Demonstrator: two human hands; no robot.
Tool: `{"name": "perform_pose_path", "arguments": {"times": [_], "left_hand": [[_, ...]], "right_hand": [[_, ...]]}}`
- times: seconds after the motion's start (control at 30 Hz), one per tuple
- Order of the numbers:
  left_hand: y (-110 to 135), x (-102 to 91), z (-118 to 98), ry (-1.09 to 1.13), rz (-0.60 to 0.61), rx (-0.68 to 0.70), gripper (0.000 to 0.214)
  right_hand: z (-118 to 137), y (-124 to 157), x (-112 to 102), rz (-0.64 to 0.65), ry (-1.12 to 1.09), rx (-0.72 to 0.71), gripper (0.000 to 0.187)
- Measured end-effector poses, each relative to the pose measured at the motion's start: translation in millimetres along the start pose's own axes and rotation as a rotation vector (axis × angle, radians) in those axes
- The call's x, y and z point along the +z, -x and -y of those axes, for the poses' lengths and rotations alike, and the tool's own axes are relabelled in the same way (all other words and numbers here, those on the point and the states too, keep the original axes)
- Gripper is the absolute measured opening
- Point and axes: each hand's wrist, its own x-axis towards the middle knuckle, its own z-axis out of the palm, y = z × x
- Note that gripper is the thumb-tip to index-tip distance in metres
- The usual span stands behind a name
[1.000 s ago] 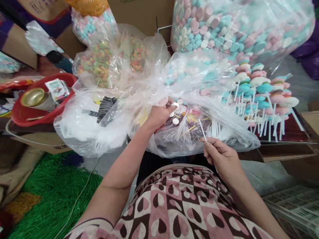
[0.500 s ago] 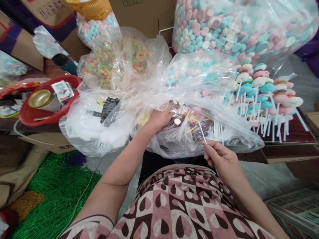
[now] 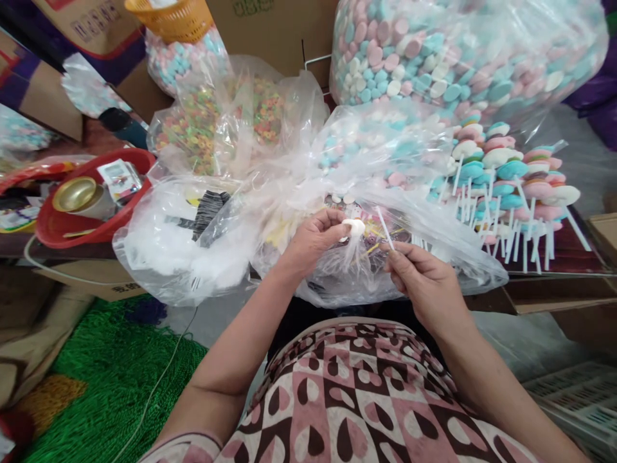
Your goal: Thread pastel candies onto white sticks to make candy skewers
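Observation:
My left hand (image 3: 315, 239) pinches a white round candy (image 3: 354, 227) just above an open clear plastic bag (image 3: 366, 270) in front of me. My right hand (image 3: 421, 278) is closed on a thin white stick (image 3: 384, 226), whose tip points up and left toward the candy. The two hands are close together, a few centimetres apart. Inside the bag lie more white candies (image 3: 343, 199) and sticks. To the right, finished candy skewers (image 3: 506, 177) in pink, blue and white are stacked with their sticks pointing toward me.
A large clear bag of pastel candies (image 3: 457, 51) stands behind. Bags of multicoloured ring candies (image 3: 226, 116) sit at centre left. A red basin (image 3: 62, 228) holding a gold-lidded can (image 3: 74, 193) is at the left. Green netting (image 3: 106, 373) lies on the floor; white crates (image 3: 578, 392) stand at the lower right.
My left hand has lifted out of the bag with a white candy and moved right. My right hand has risen with the stick and closed in on the candy.

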Motion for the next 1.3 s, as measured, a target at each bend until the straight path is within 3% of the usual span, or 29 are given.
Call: {"name": "perform_pose_path", "arguments": {"times": [0.17,0.37,0.53,0.73,0.97,1.3], "left_hand": [[18.8,18.9,7.8,0.139,0.053,-0.009,0.023],[21.9,20.0,13.2,0.306,0.102,-0.079,0.025],[20.8,22.9,10.8,0.430,0.098,-0.151,0.027],[24.4,27.9,7.5,0.361,0.100,-0.125,0.025],[26.4,34.0,13.1,0.434,0.111,-0.172,0.024],[28.3,45.1,20.5,0.140,-0.076,-0.083,0.017]], "right_hand": [[4.5,-8.8,11.4,-0.014,-0.004,0.005,0.030],[10.9,-6.8,11.0,-0.034,-0.232,0.168,0.029],[16.0,-4.7,9.1,-0.004,-0.313,0.206,0.030],[16.9,-3.1,8.7,-0.054,-0.247,0.150,0.028],[18.1,-0.2,8.7,0.045,-0.288,0.157,0.031],[3.9,-3.4,8.1,-0.057,-0.053,0.045,0.026]]}}
